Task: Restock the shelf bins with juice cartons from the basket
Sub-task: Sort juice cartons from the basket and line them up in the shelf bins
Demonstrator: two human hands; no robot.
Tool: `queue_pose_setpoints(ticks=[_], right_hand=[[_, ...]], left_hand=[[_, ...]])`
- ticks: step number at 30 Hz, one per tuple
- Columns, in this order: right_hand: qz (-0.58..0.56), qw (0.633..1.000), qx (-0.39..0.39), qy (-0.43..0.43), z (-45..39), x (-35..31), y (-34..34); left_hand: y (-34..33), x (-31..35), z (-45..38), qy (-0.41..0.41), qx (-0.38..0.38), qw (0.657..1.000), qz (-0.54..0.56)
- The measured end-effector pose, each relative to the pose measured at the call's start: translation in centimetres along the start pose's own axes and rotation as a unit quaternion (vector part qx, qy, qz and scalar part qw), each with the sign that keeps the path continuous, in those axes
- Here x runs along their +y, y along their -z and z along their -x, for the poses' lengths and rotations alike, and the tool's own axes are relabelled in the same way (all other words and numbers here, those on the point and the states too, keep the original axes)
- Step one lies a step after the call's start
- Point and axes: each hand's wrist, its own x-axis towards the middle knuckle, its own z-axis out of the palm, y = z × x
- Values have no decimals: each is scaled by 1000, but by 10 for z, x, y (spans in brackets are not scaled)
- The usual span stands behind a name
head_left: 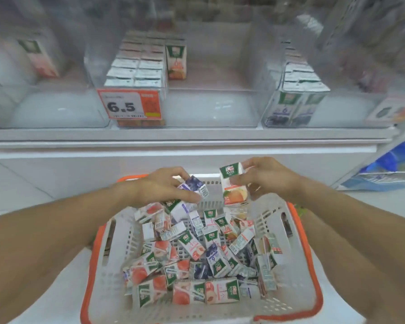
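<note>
Two hands worked over the far end of a white basket (288, 232) with an orange rim. The left hand (166, 185) curled its fingers and thumb round a purple blueberry carton (198, 184), held tilted just above the pile. The right hand (264, 178) pinched an orange juice carton (233, 183) between thumb and fingers, upright and clear of the heap, its green top uppermost. Below them lay many loose juice cartons (197, 265), jumbled at all angles across the basket floor, peach, orange and blueberry kinds mixed together.

Above the basket ran a white shelf (185, 136) carrying clear plastic bins. The bin left of centre (131, 73) held two tight rows of cartons behind an orange price tag (129, 106) reading 6.5. Just beside it, in the middle bin (211, 108), a single orange carton (176, 61) stood upright against the left wall. The bin on the right (297, 101) held two rows of blueberry cartons, front to back. At far left one more carton (41, 57) stood in another bin, blurred.
</note>
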Motion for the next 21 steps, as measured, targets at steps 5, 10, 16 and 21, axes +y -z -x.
queue_pose_setpoints(ticks=[5,10,16,21], right_hand=[[-102,992,-28,73,31,-42,14],[-237,966,-19,104,32,-46,13],[-339,927,22,159,30,-54,20],[-402,874,79,262,32,-80,20]], left_hand=[[41,51,48,-60,-3,994,94],[57,76,63,-115,31,977,177],[65,106,65,-145,-24,976,160],[77,106,64,-176,45,968,173]])
